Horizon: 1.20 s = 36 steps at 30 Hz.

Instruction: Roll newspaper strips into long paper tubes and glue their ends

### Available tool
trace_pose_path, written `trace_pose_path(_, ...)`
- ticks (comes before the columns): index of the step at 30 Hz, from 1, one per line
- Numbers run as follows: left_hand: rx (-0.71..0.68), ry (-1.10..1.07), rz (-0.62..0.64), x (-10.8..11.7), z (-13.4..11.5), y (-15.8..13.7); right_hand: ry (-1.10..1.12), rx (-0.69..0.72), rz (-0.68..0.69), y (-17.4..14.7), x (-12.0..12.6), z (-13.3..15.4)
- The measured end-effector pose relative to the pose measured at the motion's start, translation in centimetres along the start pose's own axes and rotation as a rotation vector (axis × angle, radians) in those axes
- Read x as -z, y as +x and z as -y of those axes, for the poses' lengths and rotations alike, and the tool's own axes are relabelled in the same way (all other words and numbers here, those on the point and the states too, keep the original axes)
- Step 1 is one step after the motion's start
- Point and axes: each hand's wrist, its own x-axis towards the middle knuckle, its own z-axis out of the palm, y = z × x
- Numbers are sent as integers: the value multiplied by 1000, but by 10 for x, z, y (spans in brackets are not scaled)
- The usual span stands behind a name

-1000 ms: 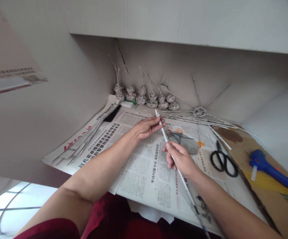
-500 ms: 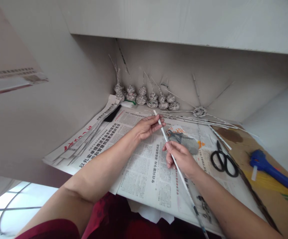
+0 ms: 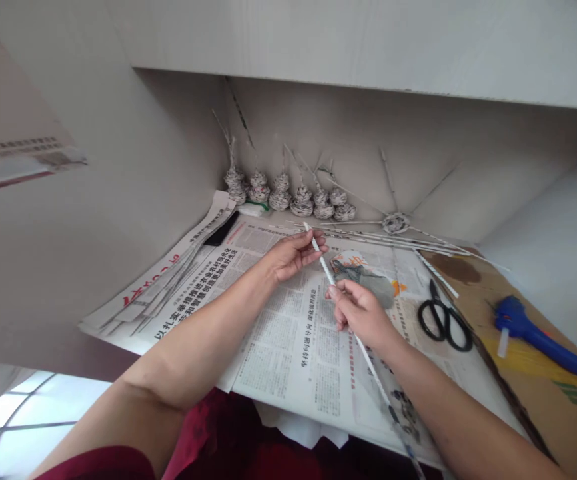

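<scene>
A long, thin rolled-paper stick (image 3: 368,363) slants from the middle of the table down past its front edge. My left hand (image 3: 296,255) pinches it near the upper end between thumb and fingers. Lower down, my right hand (image 3: 361,312) is closed round the same stick, thumb on top. Both hands are above sheets of newspaper (image 3: 288,347). Just beyond my right hand lies a clear plastic bag (image 3: 368,283) with orange print, partly hidden. Black-handled scissors (image 3: 443,323) rest to the right of that hand.
Several woven paper gourds (image 3: 280,193) line the back wall. A woven piece with spreading spokes (image 3: 396,223) stands right of them, behind loose paper sticks (image 3: 368,237). A blue glue gun (image 3: 538,340) lies on cardboard (image 3: 523,393) at right. Stacked newspaper strips (image 3: 168,267) and a black phone-like slab (image 3: 222,229) are left.
The whole view has shifted slightly, so things appear a little further left. Both hands keep their hold on the paper stick, the right one turned slightly around it.
</scene>
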Motion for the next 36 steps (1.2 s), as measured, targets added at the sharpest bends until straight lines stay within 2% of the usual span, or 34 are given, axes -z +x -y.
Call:
trace_pose_path(2, -2, -14, -2, 0, 0, 0, 60, -27, 26, 0, 1, 2)
trace_pose_path(7, 12, -53, 27, -2, -1, -1, 453, -191, 332, -3, 5, 8)
trace_pose_path(9, 6, -46, 0, -3, -1, -1, 394, -177, 291, -2, 5, 8)
trace_pose_path(12, -8, -25, -64, -2, -2, 0, 94, -25, 72, 0, 5, 6)
trace_pose_path(14, -4, -24, -82, -1, -2, 1, -40, 61, 9, 1, 4, 4)
trace_pose_path(16, 12, -35, -78, 0, -3, 1, 0, 33, 68, 0, 5, 4)
trace_pose_path(21, 45, -50, -70, 0, -3, 2, 421, -175, 340, -2, 8, 7)
trace_pose_path(23, 40, -42, -79, 0, -3, 2, 389, -163, 325, -2, 8, 7)
trace_pose_path(28, 0, -37, -84, 0, -2, 3, -27, 27, 52, 0, 7, 6)
trace_pose_path(30, -2, -46, -78, 0, -3, 2, 44, -20, 83, 0, 6, 6)
trace_pose_path(34, 22, -52, -64, -2, -4, 0, 423, -186, 305, -2, 7, 7)
trace_pose_path(36, 27, -40, -56, -2, -4, 0, 413, -185, 331, -2, 7, 8)
